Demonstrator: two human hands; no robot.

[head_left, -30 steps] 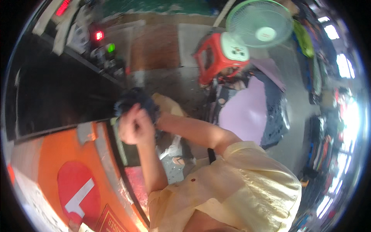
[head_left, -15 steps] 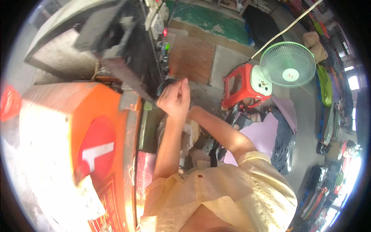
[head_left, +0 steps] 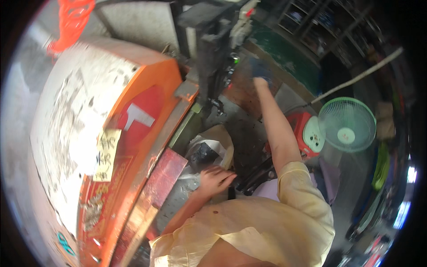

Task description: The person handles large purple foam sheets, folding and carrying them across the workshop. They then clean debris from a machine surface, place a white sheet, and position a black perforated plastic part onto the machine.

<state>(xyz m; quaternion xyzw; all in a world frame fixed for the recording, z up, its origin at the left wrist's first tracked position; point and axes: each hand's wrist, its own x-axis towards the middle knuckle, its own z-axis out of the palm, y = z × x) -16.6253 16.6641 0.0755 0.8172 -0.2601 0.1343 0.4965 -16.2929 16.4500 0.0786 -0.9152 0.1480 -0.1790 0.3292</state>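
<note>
My left hand (head_left: 215,180) is low in front of my shirt, its fingers loosely stretched toward the right with nothing seen in them. Just beyond it sits an open pale bag (head_left: 224,139) with dark material inside. My right arm reaches far forward, past the black upright part (head_left: 210,62) of a machine. At its end my right hand (head_left: 260,71) is a dark blue blur. Whether that is a glove or something held cannot be made out, and its fingers do not show.
To the left stands a large orange and white machine (head_left: 153,66), a reddish board (head_left: 167,175) along its side. An orange coiled hose (head_left: 73,22) hangs at upper left. On the right are a red stool (head_left: 300,120), a green fan (head_left: 347,124) and a pale pole (head_left: 360,75).
My hands, close together by the black machine part before, are now apart. The left has dropped back toward my body; the right has swung forward and right. The view has shifted too.
</note>
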